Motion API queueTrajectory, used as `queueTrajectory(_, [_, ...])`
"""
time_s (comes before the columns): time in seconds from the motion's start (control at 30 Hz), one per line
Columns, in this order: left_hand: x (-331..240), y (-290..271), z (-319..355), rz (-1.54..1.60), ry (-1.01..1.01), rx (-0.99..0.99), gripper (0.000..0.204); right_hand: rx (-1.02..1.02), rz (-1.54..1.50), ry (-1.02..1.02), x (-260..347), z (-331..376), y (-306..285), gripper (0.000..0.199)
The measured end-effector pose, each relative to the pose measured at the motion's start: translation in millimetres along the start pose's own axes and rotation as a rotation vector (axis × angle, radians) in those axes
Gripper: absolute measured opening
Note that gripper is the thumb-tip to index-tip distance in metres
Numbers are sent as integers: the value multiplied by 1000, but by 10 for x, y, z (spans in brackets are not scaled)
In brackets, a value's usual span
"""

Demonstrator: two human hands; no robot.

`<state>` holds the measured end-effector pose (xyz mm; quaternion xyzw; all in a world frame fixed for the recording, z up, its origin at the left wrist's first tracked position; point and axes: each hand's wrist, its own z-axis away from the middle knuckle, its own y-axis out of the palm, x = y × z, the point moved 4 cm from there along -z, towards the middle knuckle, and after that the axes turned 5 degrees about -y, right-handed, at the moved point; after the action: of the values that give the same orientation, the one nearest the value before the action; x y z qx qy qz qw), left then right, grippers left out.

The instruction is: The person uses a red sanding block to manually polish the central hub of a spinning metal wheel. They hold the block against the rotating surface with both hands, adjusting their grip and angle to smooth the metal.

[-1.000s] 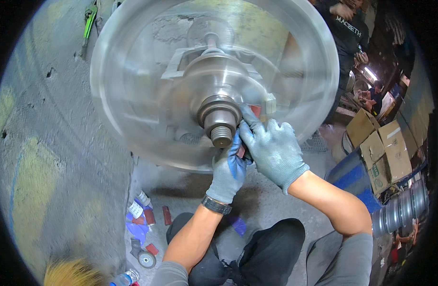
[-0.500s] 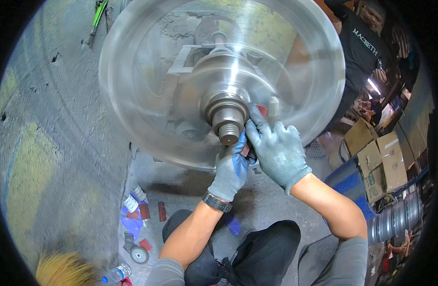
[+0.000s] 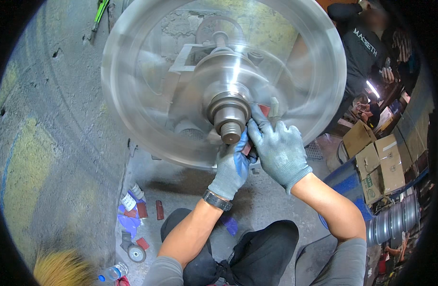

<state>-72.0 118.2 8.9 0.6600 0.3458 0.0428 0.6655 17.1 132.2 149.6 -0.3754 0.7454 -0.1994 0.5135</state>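
We see a large metal disc (image 3: 147,109) blurred by its spin, filling the upper middle of the view, with a grey steel hub (image 3: 228,114) sticking out of its centre towards us. Both of our hands wear grey knit gloves and are pressed in just below and to the right of that hub. Our left hand (image 3: 232,167) comes up from beneath, its fingers curled under the hub's stepped end; a blue patch shows on the glove. Our right hand (image 3: 278,148) lies just beside it, touching it, with the fingers closed around a small reddish piece (image 3: 263,110) held against the disc's face beside the hub. A thin pale tool tip (image 3: 275,107) sticks up above the right fingers; whether the left hand also clamps the reddish piece we cannot tell, since the gloves hide it. A dark watch (image 3: 217,200) sits on our left wrist.

On the concrete floor (image 3: 181,186) at lower left lie red and blue scraps (image 3: 133,214), a small wheel (image 3: 136,253) and a plastic bottle (image 3: 115,272). To the right stand cardboard boxes (image 3: 376,164), well apart from the disc. At upper right another person (image 3: 366,52) in dark clothing is nearby
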Motion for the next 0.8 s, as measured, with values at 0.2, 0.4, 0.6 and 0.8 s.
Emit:
queueTrajectory(0.2, [27, 1, -26, -15, -17, 31, 43, 19, 32, -1, -8, -4, -10, 45])
queueTrajectory(0.4, [48, -20, -42, -80, -27, 45, 47, 26, 21, 1, -20, 2, 31, 46])
queueTrajectory(0.6, [14, -1, -13, -97, -35, 44, 46, 54, 19, 4, -12, 17, 17, 47])
queueTrajectory(0.8, [15, 11, -6, -42, -31, 30, 43, 46, 22, -3, -8, 48, 31, 48])
